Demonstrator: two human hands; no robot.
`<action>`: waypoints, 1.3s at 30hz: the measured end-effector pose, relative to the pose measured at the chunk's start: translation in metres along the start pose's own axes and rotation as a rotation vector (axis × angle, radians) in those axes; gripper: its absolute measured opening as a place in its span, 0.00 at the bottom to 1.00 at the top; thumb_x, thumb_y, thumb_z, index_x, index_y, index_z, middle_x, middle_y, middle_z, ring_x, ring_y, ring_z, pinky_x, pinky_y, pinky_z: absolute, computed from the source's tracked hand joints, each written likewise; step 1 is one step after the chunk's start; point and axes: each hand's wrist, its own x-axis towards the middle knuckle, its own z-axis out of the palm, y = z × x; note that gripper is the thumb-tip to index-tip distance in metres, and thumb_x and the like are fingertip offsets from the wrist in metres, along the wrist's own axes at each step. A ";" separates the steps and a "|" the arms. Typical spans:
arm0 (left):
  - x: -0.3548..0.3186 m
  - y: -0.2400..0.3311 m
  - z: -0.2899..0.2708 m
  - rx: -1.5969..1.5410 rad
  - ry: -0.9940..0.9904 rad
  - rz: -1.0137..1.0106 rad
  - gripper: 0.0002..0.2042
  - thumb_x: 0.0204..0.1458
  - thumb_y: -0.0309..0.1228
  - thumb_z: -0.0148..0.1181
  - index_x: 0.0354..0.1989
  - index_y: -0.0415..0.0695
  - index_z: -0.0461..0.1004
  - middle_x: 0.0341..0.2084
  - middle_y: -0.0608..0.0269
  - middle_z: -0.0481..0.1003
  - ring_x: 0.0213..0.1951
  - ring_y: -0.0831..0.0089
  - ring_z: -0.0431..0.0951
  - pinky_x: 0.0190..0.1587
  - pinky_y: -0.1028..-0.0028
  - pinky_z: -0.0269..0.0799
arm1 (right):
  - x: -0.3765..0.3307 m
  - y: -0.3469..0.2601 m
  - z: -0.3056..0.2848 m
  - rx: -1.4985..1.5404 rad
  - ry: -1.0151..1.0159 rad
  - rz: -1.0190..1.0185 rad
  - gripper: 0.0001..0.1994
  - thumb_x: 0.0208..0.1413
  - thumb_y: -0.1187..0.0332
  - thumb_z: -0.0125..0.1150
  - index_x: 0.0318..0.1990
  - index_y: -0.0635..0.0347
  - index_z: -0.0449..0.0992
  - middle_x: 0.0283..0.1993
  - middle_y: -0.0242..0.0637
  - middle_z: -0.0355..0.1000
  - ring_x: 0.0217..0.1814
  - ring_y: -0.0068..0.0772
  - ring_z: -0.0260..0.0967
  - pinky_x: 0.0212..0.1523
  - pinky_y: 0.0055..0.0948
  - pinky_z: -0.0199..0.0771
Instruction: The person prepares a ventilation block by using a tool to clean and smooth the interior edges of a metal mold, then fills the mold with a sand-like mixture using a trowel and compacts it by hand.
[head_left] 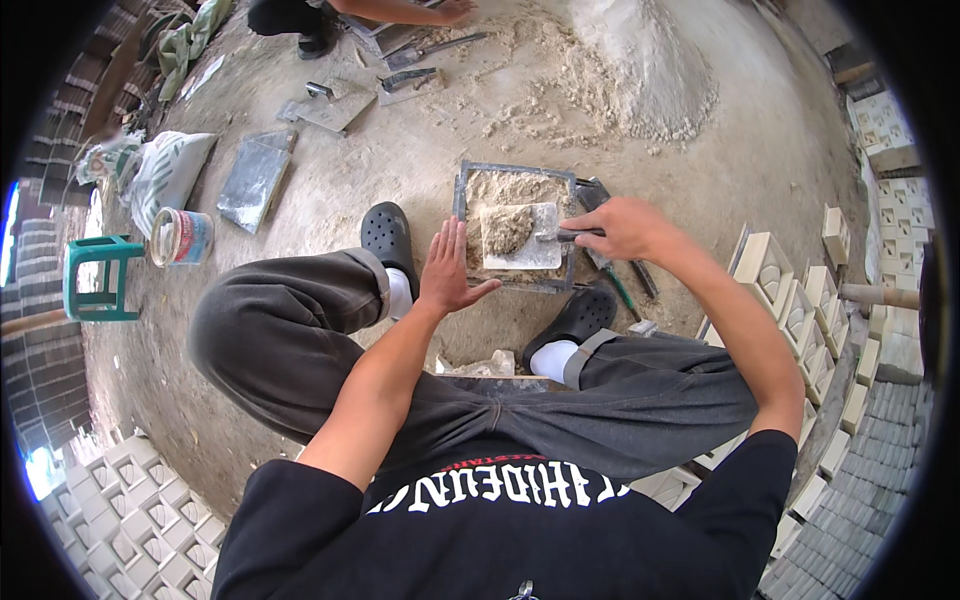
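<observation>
The trowel [541,252], bearing sandy mix [507,229], sits just left of the right grip [622,230], wrapped round its handle, likely for control; the left grip [447,268], fingers outstretched, lies along the frame [518,168], apparently steadying it.

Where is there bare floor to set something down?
Bare floor shows between the grey slab and the left clog, and between the powder heap and the pale blocks at right. It is crowded at the square frame: the left hand is at its left side, the right hand holds a trowel.
</observation>
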 end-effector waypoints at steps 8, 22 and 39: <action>0.000 0.004 0.009 0.021 -0.008 -0.036 0.71 0.32 0.77 0.59 0.71 0.28 0.35 0.73 0.40 0.39 0.75 0.52 0.35 0.74 0.58 0.34 | 0.017 -0.051 -0.012 -0.196 -0.213 -0.023 0.17 0.55 0.59 0.58 0.53 0.39 0.80 0.41 0.43 0.79 0.45 0.48 0.77 0.47 0.44 0.77; 0.014 -0.002 0.024 -0.065 0.213 0.083 0.54 0.51 0.67 0.51 0.73 0.34 0.41 0.73 0.44 0.44 0.74 0.54 0.42 0.74 0.59 0.37 | 0.035 -0.069 -0.029 -0.280 -0.227 0.000 0.16 0.52 0.61 0.59 0.49 0.41 0.82 0.43 0.41 0.80 0.46 0.46 0.78 0.46 0.44 0.78; 0.015 -0.013 0.022 0.060 0.129 -0.004 0.39 0.62 0.53 0.43 0.72 0.34 0.46 0.73 0.45 0.45 0.74 0.55 0.43 0.74 0.56 0.35 | -0.015 -0.089 -0.006 -0.477 0.111 -0.064 0.09 0.53 0.71 0.57 0.39 0.58 0.81 0.30 0.39 0.79 0.35 0.41 0.79 0.32 0.37 0.78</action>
